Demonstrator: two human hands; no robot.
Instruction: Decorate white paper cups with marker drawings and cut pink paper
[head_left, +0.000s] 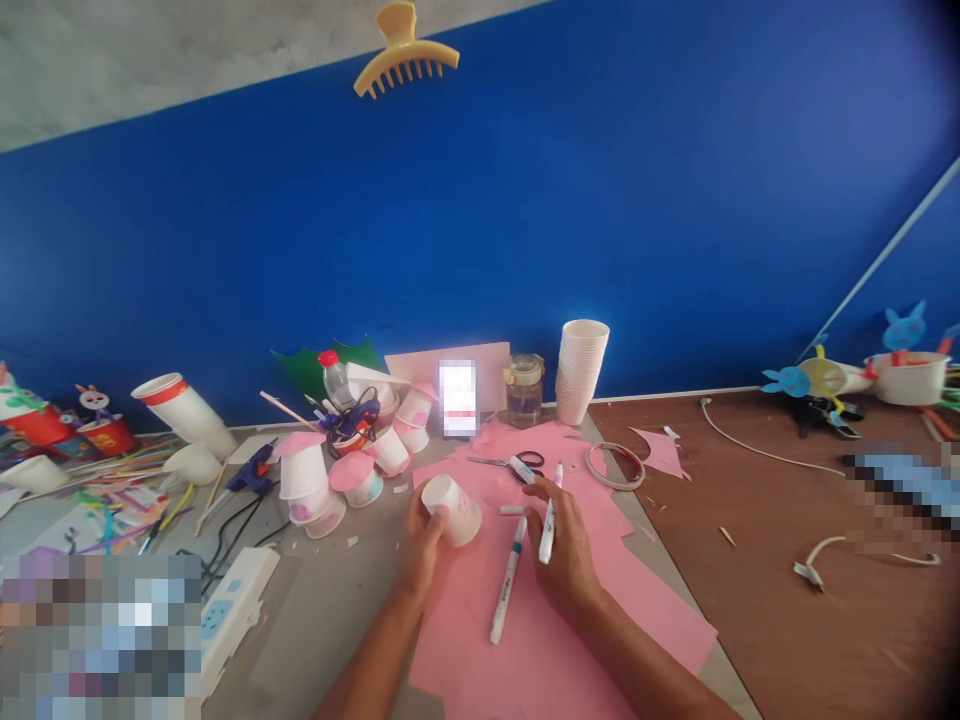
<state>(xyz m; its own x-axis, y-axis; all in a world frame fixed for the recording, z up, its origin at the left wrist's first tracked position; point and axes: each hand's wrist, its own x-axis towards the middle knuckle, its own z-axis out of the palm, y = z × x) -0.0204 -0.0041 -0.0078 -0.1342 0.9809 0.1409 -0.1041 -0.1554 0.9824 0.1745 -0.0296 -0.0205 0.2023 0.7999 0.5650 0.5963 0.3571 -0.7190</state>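
My left hand (421, 532) is wrapped round a small white paper cup (452, 508), which lies tilted on its side over the pink paper sheet (547, 640). In my right hand (564, 540) I hold a white marker pen (549, 520), its tip pointing away from me. A second marker (508, 580) with a teal tip lies on the pink paper between my hands. Scissors (510, 463) rest just beyond the cup.
A stack of white cups (580, 370), a glass jar (523, 390) and a phone (458, 397) stand at the blue wall. Finished cups with pink lids (330, 480), a glue gun (253, 470) and a power strip (229, 610) lie left. A tape roll (615, 465) and cable (750, 445) lie right.
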